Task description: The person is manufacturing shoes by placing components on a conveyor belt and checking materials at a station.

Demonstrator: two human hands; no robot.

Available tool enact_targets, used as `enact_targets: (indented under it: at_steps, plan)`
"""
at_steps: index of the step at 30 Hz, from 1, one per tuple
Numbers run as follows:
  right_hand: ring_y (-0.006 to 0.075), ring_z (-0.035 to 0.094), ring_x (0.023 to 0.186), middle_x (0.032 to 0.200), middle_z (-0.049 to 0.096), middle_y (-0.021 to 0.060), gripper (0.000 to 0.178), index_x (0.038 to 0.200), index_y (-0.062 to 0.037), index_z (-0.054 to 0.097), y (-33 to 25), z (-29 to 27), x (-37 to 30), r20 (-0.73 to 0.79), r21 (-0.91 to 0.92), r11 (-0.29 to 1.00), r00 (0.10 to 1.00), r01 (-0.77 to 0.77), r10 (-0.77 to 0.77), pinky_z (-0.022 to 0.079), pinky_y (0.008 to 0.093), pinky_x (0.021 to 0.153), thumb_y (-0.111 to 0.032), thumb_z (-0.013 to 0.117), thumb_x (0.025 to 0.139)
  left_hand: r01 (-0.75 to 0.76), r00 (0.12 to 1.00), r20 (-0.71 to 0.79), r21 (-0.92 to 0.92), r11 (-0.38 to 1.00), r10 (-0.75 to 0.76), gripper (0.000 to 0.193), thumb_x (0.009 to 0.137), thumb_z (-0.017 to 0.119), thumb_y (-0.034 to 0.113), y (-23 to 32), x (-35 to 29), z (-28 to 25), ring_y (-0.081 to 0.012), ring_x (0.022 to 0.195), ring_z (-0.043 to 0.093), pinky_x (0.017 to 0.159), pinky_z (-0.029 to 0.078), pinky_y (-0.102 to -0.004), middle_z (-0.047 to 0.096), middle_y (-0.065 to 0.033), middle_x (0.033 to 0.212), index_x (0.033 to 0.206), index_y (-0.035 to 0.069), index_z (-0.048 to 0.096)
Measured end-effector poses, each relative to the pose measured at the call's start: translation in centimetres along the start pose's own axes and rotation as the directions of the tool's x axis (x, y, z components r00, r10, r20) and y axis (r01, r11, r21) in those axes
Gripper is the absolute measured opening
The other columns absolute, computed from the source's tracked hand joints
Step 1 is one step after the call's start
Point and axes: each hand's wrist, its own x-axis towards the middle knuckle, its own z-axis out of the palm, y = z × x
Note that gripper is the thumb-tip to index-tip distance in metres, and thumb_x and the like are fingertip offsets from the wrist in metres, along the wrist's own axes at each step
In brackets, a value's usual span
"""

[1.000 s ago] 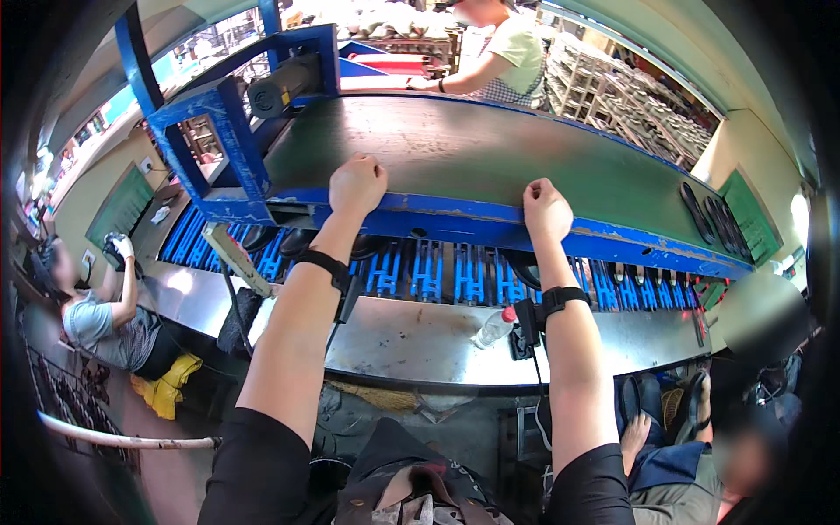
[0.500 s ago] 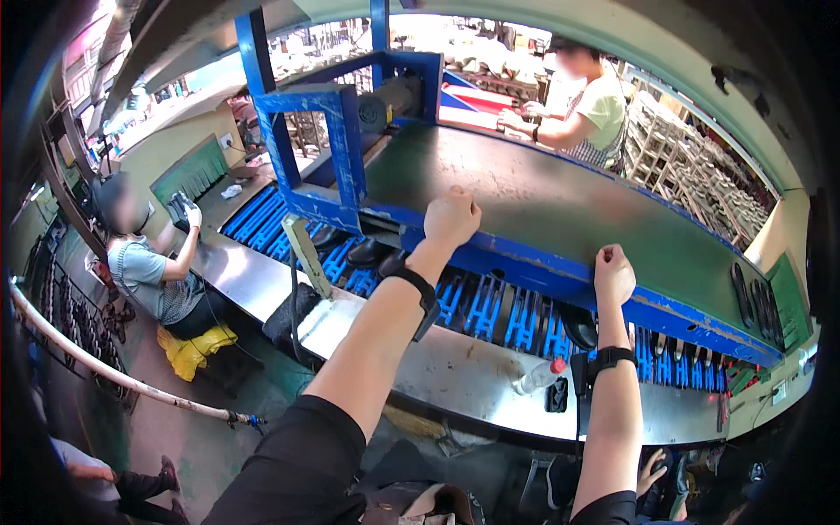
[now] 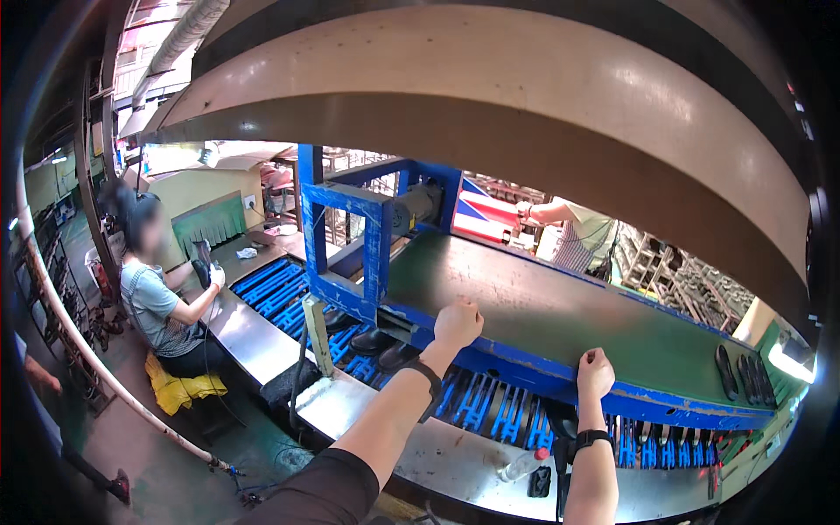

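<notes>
My left hand (image 3: 458, 324) is curled into a fist over the near edge of the upper green conveyor belt (image 3: 534, 306), and nothing shows sticking out of it. Farther right, my right hand (image 3: 596, 374) is also closed, its fingers bunched near the belt's blue side rail (image 3: 525, 363). No object shows in it either; both palms face away from me. Below my left hand, dark shoes (image 3: 374, 340) sit on the lower conveyor with blue slats (image 3: 507, 411). Another dark shoe (image 3: 560, 418) lies beside my right wrist.
A steel ledge (image 3: 429, 451) runs along my side, carrying a bottle with a red cap (image 3: 523, 465) and a small black item (image 3: 540, 481). Dark soles (image 3: 746, 378) lie at the belt's right end. A seated person (image 3: 162, 293) works at left; a beige hood (image 3: 525, 96) hangs overhead.
My view has tilted up, so the overhead hood now fills the top. Both hands stay closed and appear lower in the picture. The seated person's dark shoe is now held more upright.
</notes>
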Motion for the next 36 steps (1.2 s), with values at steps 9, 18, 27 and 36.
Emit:
enact_targets:
  at_steps: [9,18,27,36]
  plan:
    - [0.0288,0.065,0.064,0.069,0.066,0.0091,0.010,0.075,-0.0107,0.064,-0.5,-0.5,0.1,0.012,0.042,0.999,1.000,-0.012,0.011,0.051,0.0400,0.059,-0.019,0.067,0.080,0.012,1.000,0.024,-0.024,1.000,-0.011,0.020,0.081,0.056,0.019,0.0,0.2,0.0,-0.0336,0.084,0.065,0.078,0.054,-0.0439,0.065,-0.0165,0.093,0.082,0.002,0.066]
    - [0.0290,0.066,0.066,0.071,0.067,0.0084,0.011,0.076,-0.0120,0.063,-0.7,-0.2,0.1,0.038,0.011,1.000,0.999,-0.016,0.016,0.052,0.0407,0.060,-0.022,0.066,0.081,-0.052,0.998,-0.024,0.032,0.998,0.053,0.019,0.078,0.057,0.017,-0.3,0.2,-0.2,-0.0301,0.097,0.062,0.085,0.052,-0.0412,0.067,-0.0158,0.092,0.083,0.001,0.068]
    - [0.0301,0.066,0.070,0.075,0.068,0.0090,0.011,0.079,-0.0141,0.065,-0.3,0.1,0.6,0.062,-0.022,0.999,0.997,-0.040,0.041,0.053,0.0428,0.064,-0.025,0.064,0.083,-0.078,0.996,-0.042,0.094,0.993,0.082,0.019,0.079,0.057,0.018,-0.3,0.8,0.4,-0.0306,0.091,0.063,0.081,0.053,-0.0428,0.066,-0.0144,0.088,0.077,0.001,0.067]
    - [0.0288,0.067,0.072,0.074,0.069,0.0074,0.011,0.080,-0.0143,0.066,-0.1,-0.3,0.8,0.093,-0.025,0.998,0.994,-0.059,0.061,0.053,0.0417,0.065,-0.024,0.064,0.083,-0.081,0.995,-0.059,0.063,0.995,0.085,0.016,0.079,0.058,0.017,-0.1,0.8,0.7,-0.0302,0.091,0.062,0.079,0.052,-0.0423,0.066,-0.0110,0.088,0.079,0.004,0.068]
